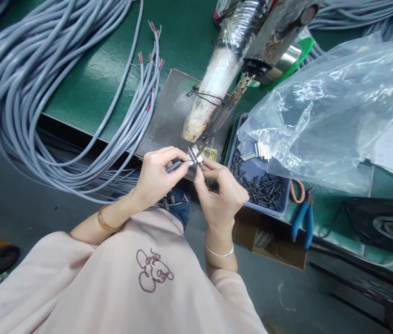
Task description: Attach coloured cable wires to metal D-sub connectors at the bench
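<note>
Between thumb and fingers, my left hand (161, 178) pinches the end of a grey cable (174, 166), whose thin wires meet a small metal pin connector (195, 154). My right hand (219, 190) is closed at the connector's right side, thumb and index finger pressed together on its edge; the exact grip is partly hidden. Just above the connector is the tip of a fixed soldering iron (213, 125), beside a white wrapped tube (210, 88). Both stand over a dark metal plate (164, 111). A yellowish sponge-like piece (210, 154) lies behind my right fingers.
Coiled grey cables (18, 79) with stripped ends lie left. On the right are a blue tray (280, 211) of short black sleeves, a clear plastic bag (321, 106), blue-handled pliers (304, 218) and a green-rimmed wire spool (286, 65). A cardboard box (286, 255) sits below the table edge.
</note>
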Motion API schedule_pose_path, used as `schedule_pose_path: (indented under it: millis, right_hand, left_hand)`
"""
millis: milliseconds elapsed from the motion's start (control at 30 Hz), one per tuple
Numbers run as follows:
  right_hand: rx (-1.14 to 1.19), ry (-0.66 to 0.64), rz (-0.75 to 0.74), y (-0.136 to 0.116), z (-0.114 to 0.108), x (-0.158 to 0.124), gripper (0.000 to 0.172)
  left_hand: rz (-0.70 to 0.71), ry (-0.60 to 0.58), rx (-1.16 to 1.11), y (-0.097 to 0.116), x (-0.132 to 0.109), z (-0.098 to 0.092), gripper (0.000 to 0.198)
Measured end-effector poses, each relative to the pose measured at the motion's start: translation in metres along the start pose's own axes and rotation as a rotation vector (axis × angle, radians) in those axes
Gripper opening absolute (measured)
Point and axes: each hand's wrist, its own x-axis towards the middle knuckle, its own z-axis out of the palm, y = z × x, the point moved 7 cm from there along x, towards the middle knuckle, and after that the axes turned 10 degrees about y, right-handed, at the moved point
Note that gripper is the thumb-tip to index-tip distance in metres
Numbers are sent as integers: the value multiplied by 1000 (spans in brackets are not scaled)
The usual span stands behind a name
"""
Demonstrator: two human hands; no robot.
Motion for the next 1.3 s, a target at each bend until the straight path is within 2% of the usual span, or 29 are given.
schedule_pose_path:
  millis: [200,300,367,400,467,533,567,633,767,867,1033,1300]
  right_hand:
    - [-6,-6,28,1,-4,0,14]
    - [30,-34,100,6,-6,-6,9]
    - [71,-15,183,12,-10,-10,7]
    - [87,32,216,14,-15,-11,6]
    - [126,209,239,14,-30,-10,7]
    - [198,396,209,10,-45,-10,9]
    - [231,437,200,8,-49,-10,10]
    - [244,392,231,8,-46,-8,12]
    - [105,128,296,15,-24,-11,4]
    - [121,13,282,18,-8,-12,7]
    - [218,20,283,20,0,-8,12]
    - [164,31,226,16,-1,-1,11]
  left_hand:
    - [64,-15,26,4,-3,-1,13]
    - [15,-30,0,1,-5,-3,14]
    - [-67,-54,-35,-5,-7,-3,12]
    - [-114,-66,-60,-8,-9,-2,12]
    - [-206,-84,-120,-14,-10,-1,11]
    - [-278,-88,-187,-19,-11,1,12]
    - [-307,-88,-219,-21,-10,2,12]
    - [-353,-86,-269,-25,-8,3,11]
    - [-399,-82,-329,-27,-2,6,11]
    - [-383,-75,-335,-25,1,6,12]
    - [-325,-47,-291,-21,3,4,11]
    - [-260,-34,-209,-12,4,0,9]
